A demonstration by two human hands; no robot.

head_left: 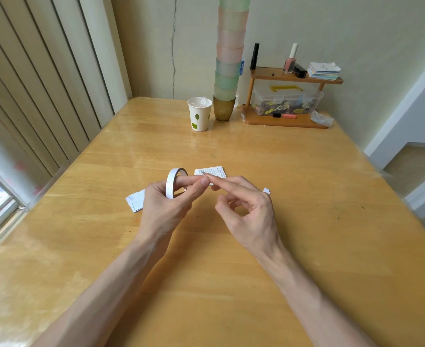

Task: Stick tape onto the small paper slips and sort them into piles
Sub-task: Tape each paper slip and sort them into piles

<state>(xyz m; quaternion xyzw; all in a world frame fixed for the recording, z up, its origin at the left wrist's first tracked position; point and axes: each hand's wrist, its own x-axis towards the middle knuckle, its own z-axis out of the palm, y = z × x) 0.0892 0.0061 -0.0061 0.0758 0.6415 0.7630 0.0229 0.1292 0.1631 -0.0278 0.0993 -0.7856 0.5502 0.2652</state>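
Observation:
A white roll of tape (171, 182) is held upright above the wooden table (231, 246) by my left hand (167, 207), with a finger through its hole and the thumb on its side. My right hand (246, 209) reaches its forefinger to the tip of my left thumb; its other fingers are loosely curled and hold nothing. Just beyond the fingertips a printed paper slip (212, 172) lies flat. A pile of white slips (135, 201) lies left of my left hand, partly hidden by it. A small white scrap (267, 190) shows right of my right hand.
At the table's far edge stand a paper cup (199, 113) with leaf prints, an amber glass (224, 107) bearing a tall stack of pastel cups, and a small wooden shelf (285, 98) with a clear box, bottles and cards. A window is at left.

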